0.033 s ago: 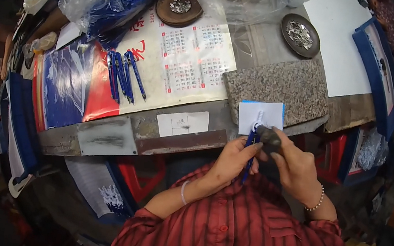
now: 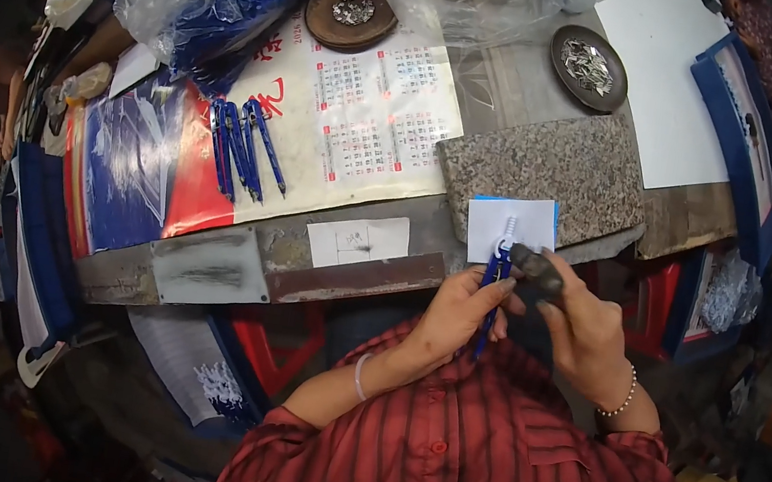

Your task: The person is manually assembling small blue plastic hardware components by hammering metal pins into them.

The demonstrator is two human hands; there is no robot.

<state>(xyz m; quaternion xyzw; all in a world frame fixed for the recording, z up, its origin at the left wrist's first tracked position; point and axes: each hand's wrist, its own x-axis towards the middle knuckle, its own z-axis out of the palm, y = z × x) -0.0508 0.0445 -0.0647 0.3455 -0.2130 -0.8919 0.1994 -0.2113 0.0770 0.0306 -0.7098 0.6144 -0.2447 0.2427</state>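
Note:
My left hand (image 2: 456, 318) pinches a blue drawing compass (image 2: 497, 274), its top resting on a white pad (image 2: 528, 224). A small pale ribbed piece (image 2: 510, 227) sticks out past the compass top over the pad. In my right hand (image 2: 587, 333) is a dark, rounded, hammer-like tool (image 2: 540, 269), just right of the compass top; its handle, if any, is hidden. The pad lies over a blue sheet at the near edge of a speckled stone slab (image 2: 554, 171). Several blue compasses (image 2: 246, 150) lie on the table at left.
Small metal parts fill a brown dish (image 2: 323, 20) and a dark dish (image 2: 607, 96) at the back. Blue items in clear plastic (image 2: 240, 13) lie back left. A calendar sheet (image 2: 388, 157) covers the table. Red stools (image 2: 275, 364) and blue trays (image 2: 758, 195) stand around.
My right hand and the dark tool have shifted slightly right, away from the compass top. The left hand stays in place.

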